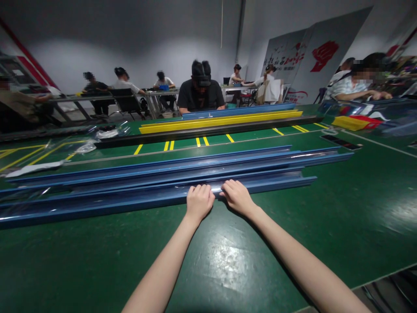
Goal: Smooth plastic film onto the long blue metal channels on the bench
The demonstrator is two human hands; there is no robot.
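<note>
Long blue channels lie side by side across the green table [137, 256]. At the edge of the nearest blue channel [107, 200], my left hand [200, 201] rests with its fingers curled. Just to the right, my right hand [237, 197] is also curled at the same channel, with a small gap between the two hands. What the fingertips of either hand hold, if anything, is hidden. Shiny clear film shows inside the channels.
Beyond lie a black strip [208, 130], a yellow channel [221, 121] and another blue one. A phone [340, 141] and yellow and red trays [350, 123] are at the right. Plastic bags lie at the left. A person [201, 95] sits opposite; several others sit farther off.
</note>
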